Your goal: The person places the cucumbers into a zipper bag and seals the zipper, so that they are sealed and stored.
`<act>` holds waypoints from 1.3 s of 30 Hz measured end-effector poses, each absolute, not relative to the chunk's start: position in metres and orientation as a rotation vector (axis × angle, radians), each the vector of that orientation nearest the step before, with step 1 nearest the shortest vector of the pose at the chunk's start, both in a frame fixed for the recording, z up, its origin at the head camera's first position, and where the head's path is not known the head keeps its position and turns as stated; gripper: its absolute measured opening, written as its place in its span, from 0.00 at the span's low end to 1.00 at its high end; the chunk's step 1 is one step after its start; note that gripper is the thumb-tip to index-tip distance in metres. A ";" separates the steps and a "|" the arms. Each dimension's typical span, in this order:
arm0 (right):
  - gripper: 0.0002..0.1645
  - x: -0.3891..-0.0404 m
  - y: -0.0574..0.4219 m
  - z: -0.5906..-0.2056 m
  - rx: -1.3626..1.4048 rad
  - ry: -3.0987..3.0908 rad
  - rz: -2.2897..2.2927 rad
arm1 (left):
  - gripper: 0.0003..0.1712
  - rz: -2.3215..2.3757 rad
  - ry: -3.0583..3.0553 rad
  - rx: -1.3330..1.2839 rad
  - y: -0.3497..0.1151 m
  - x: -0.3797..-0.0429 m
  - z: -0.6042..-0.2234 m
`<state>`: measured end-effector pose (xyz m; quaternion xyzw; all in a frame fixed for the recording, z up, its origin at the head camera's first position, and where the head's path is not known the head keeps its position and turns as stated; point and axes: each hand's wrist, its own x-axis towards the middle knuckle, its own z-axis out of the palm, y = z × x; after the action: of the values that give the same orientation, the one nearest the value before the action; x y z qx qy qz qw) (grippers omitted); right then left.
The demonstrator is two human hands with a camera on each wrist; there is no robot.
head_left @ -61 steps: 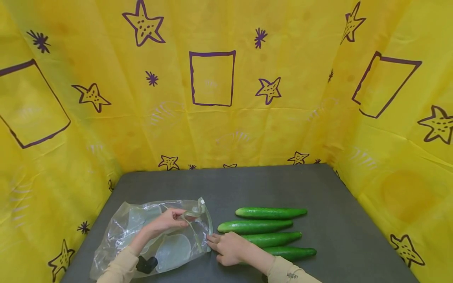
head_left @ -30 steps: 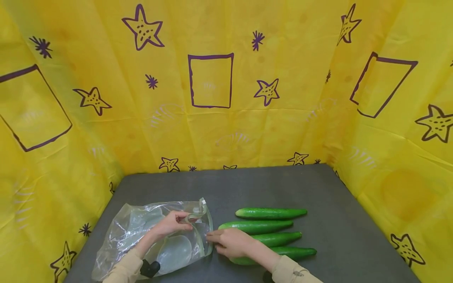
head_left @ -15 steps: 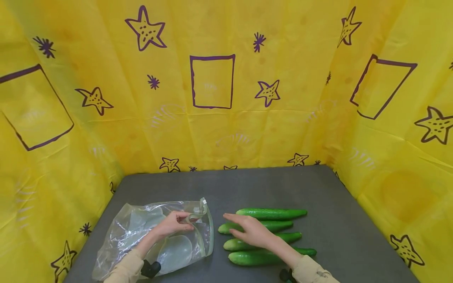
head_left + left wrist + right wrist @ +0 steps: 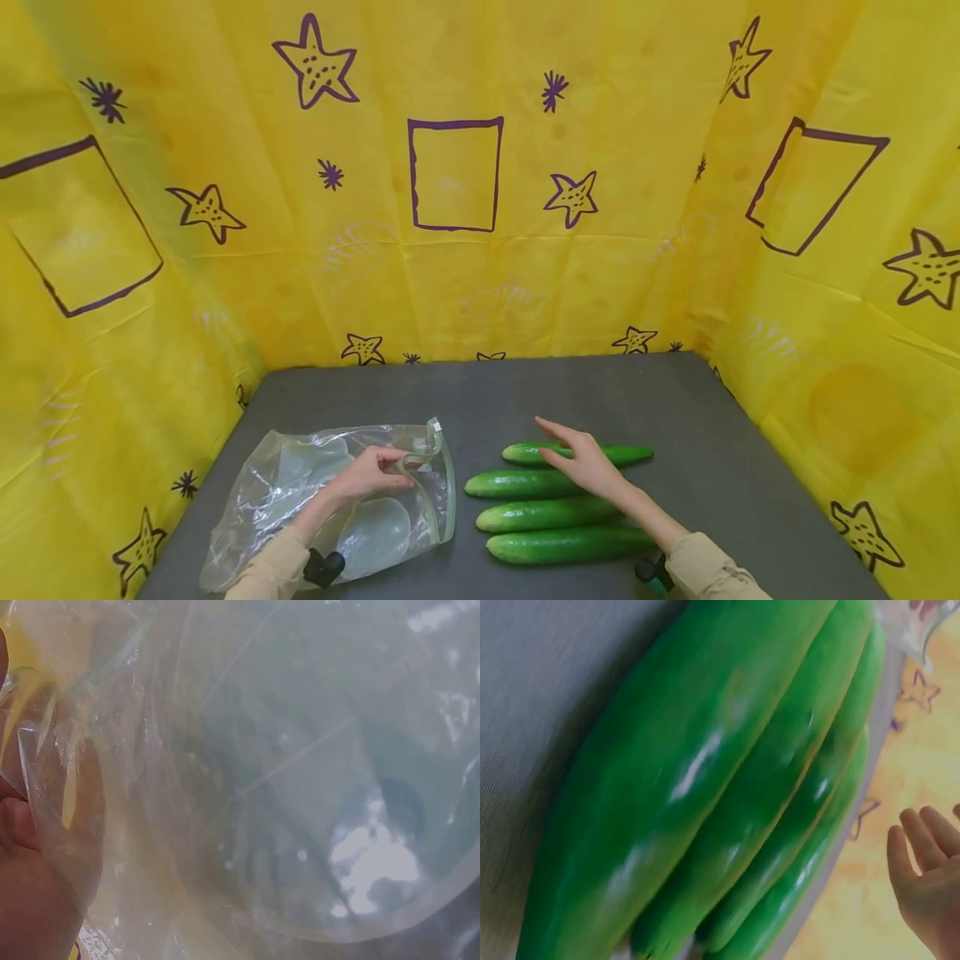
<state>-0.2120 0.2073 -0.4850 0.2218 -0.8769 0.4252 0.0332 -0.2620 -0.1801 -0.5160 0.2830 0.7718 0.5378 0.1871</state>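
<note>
Clear bag [image 4: 264, 487] lies on grey table [image 4: 480, 392]. Left hand [image 4: 367, 475] at bag's mouth: thumb and fingers pinch rim. Right hand [image 4: 588, 465] right of bag, over cucumbers [image 4: 540, 515]: fingers extended, thumb apart, nothing held. We count four green cucumbers, side by side, right of bag.
</note>
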 end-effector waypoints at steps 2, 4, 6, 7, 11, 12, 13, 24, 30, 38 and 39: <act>0.31 -0.213 0.217 -0.486 0.656 -2.709 1.313 | 0.24 1.521 2.160 0.777 -0.179 -0.262 -0.516; 0.32 -0.213 0.228 -0.486 0.620 -2.722 1.331 | 0.25 1.520 2.158 0.768 -0.179 -0.262 -0.516; 0.31 -0.213 0.238 -0.486 0.561 -2.731 1.351 | 0.25 1.516 2.162 0.768 -0.178 -0.262 -0.516; 0.32 -0.213 0.243 -0.486 0.527 -2.737 1.359 | 0.25 1.513 2.167 0.770 -0.178 -0.262 -0.516; 0.33 -0.214 0.263 -0.485 0.377 -2.772 1.362 | 0.24 1.502 2.184 0.783 -0.178 -0.263 -0.517; 0.34 -0.215 0.268 -0.484 0.335 -2.781 1.364 | 0.24 1.498 2.187 0.789 -0.178 -0.263 -0.517; 0.35 -0.215 0.274 -0.484 0.303 -2.790 1.367 | 0.24 1.494 2.190 0.794 -0.178 -0.263 -0.516; 0.36 -0.217 0.323 -0.488 0.106 -2.893 1.286 | 0.21 1.469 2.206 0.838 -0.179 -0.264 -0.517; 0.37 -0.215 0.344 -0.492 0.033 -2.980 1.240 | 0.21 1.462 2.217 0.853 -0.179 -0.264 -0.519; 0.37 -0.210 0.358 -0.498 -0.048 -3.012 1.443 | 0.19 1.436 2.237 0.864 -0.180 -0.263 -0.518; 0.37 -0.210 0.358 -0.499 -0.047 -3.010 1.465 | 0.18 1.428 2.244 0.862 -0.180 -0.263 -0.518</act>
<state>-0.2096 0.3582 -0.4990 -0.0140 -0.8943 0.4352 -0.1027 -0.2634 -0.1796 -0.5183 0.3036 0.7905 0.5033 0.1721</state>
